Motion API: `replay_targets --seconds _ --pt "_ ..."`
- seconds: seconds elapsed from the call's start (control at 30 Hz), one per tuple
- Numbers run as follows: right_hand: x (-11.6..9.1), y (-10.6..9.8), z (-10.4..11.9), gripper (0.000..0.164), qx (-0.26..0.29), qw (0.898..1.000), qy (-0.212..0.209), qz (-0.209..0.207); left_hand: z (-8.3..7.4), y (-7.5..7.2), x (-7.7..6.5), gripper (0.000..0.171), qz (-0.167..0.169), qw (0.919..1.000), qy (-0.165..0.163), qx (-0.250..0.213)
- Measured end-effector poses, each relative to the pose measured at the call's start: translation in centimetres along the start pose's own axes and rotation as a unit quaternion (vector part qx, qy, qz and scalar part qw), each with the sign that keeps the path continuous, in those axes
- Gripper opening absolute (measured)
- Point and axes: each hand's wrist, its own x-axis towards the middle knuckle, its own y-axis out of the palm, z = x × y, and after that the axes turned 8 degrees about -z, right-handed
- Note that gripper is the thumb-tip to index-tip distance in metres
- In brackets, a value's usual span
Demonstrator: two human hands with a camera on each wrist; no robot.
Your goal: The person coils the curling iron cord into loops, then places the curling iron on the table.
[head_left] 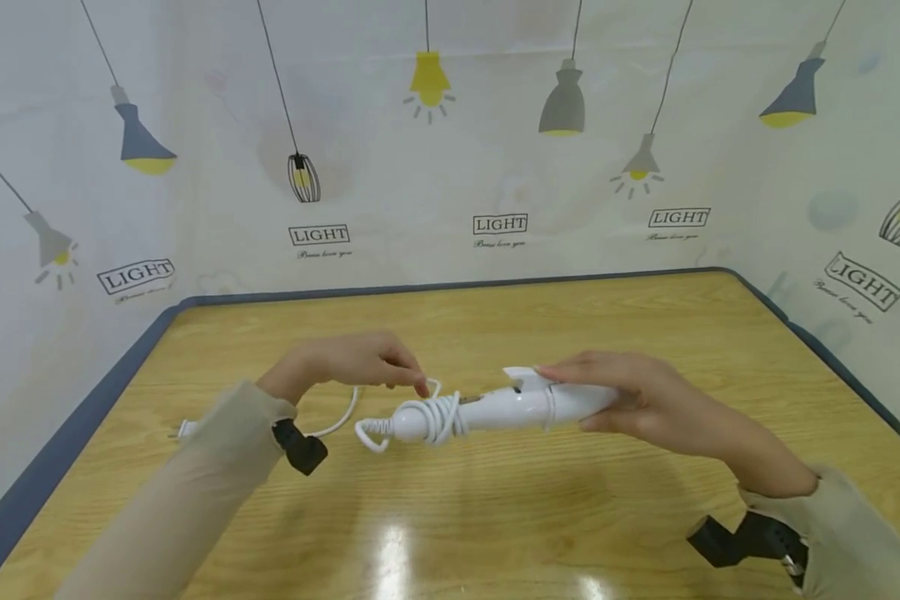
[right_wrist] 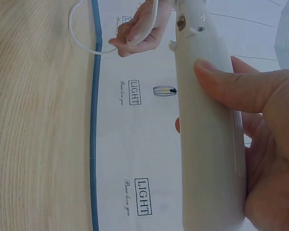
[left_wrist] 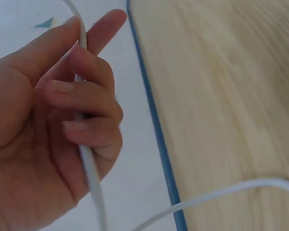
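Note:
A white curling iron [head_left: 506, 411] is held level above the table, its lever clip on the upper side. My right hand [head_left: 656, 404] grips its thick barrel end, with the thumb along the barrel in the right wrist view. White cord [head_left: 442, 419] is wound in several turns round the handle near the other end. My left hand [head_left: 363, 360] holds the loose part of that cord beside the windings. In the left wrist view the cord [left_wrist: 92, 168] runs through the curled fingers, pinched between thumb and index finger.
The cord's plug [head_left: 187, 429] is at the left, partly behind the left sleeve. A wood-grain table [head_left: 450, 517] lies below, with a blue edge [head_left: 435, 287] at the back. Behind stands a white backdrop [head_left: 420, 183] printed with lamps.

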Motion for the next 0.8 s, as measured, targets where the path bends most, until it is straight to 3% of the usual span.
replay_targets --seconds 0.17,0.3,0.43,0.5,0.6,0.7,0.8 --pt "0.1 -0.1 0.3 0.069 -0.028 0.999 0.017 -0.025 -0.4 1.8 0.6 0.016 -0.007 0.9991 0.03 -0.029" --pt "0.2 -0.3 0.3 0.071 -0.068 0.994 0.043 -0.078 -0.7 3.4 0.7 0.017 0.009 0.9969 0.037 -0.069" --pt "0.3 -0.6 0.0 0.071 -0.085 0.985 0.086 -0.123 -1.2 4.5 0.4 0.024 0.014 0.9958 0.062 -0.066" --pt "0.2 -0.8 -0.1 0.07 -0.092 0.981 0.111 -0.131 -1.9 4.8 0.0 0.029 0.004 0.9941 0.083 -0.069" --pt "0.2 -0.9 -0.3 0.069 -0.1 0.976 0.133 -0.141 -3.5 5.1 -0.8 0.037 -0.023 0.9931 0.09 -0.072" --pt "0.1 -0.8 -0.7 0.067 -0.108 0.973 0.144 -0.146 -5.4 5.5 -1.3 0.041 -0.066 0.9896 0.112 -0.062" --pt "-0.1 -0.5 -1.2 0.066 -0.124 0.972 0.149 -0.136 -7.2 5.8 -1.4 0.043 -0.122 0.9803 0.152 -0.034"
